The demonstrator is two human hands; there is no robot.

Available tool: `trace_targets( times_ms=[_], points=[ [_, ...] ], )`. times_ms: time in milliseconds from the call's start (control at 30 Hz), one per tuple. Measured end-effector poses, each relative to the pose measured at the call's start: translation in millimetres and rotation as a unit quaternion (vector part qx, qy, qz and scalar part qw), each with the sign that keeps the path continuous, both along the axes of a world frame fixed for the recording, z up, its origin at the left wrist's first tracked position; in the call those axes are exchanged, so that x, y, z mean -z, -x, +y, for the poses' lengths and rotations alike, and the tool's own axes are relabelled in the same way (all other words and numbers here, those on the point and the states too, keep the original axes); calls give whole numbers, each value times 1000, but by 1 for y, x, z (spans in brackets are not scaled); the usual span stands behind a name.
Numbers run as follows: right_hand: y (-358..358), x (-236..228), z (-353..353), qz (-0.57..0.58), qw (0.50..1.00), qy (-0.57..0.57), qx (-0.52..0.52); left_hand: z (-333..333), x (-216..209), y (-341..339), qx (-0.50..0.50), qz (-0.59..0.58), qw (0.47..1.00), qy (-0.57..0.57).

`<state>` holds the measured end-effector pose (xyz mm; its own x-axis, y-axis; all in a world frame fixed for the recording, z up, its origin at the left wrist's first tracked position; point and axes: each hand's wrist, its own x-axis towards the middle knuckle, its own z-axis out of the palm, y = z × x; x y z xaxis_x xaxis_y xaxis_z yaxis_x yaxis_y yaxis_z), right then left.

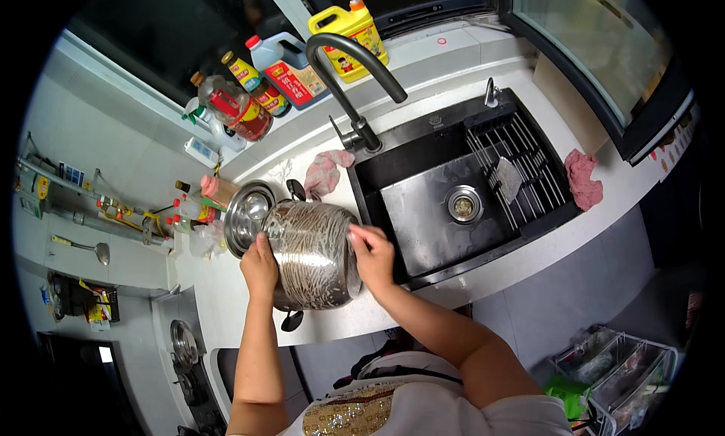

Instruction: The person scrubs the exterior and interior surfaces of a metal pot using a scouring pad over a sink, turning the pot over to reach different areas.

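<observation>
A large stainless steel pot (311, 248) is tipped on its side over the white counter (226, 326), left of the sink. Pale wet streaks cover its wall, and its two black handles stick out at the far and near sides. At the pot's left end, my left hand (260, 270) grips the edge, thumb up. My right hand (373, 258) is closed at the right end, fingers curled against the edge; part of its grip is hidden. Behind the pot, to the left, lies a round shiny metal lid or bowl (243, 223), partly covered.
A black sink (411, 243) with a drain and a rack (521, 171) is on the right, under a dark tap (362, 52). Pink cloths (326, 173) lie beside it. Bottles (240, 111) line the sill. An open window (589, 58) juts in at far right.
</observation>
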<state>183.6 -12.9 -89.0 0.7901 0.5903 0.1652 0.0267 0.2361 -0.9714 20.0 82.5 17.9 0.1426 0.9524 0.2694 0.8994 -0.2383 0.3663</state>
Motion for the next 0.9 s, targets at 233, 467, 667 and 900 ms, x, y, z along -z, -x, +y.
trace_targets(
  times_ms=[233, 467, 667, 900],
  points=[
    [14, 26, -6, 16, 997, 74, -26, 6, -4, -4, 5, 22, 1000, -6],
    [16, -13, -49, -62, 988, -76, -120, 8, -6, -11, 0, 1, 1000, 9],
    [4, -30, -38, -149, 982, -57, -105, 10, -5, -12, -3, 5, 1000, -9],
    [-7, -40, -21, -129, 985, -38, -110, 12, -3, -8, 16, 16, 1000, -3]
  ],
)
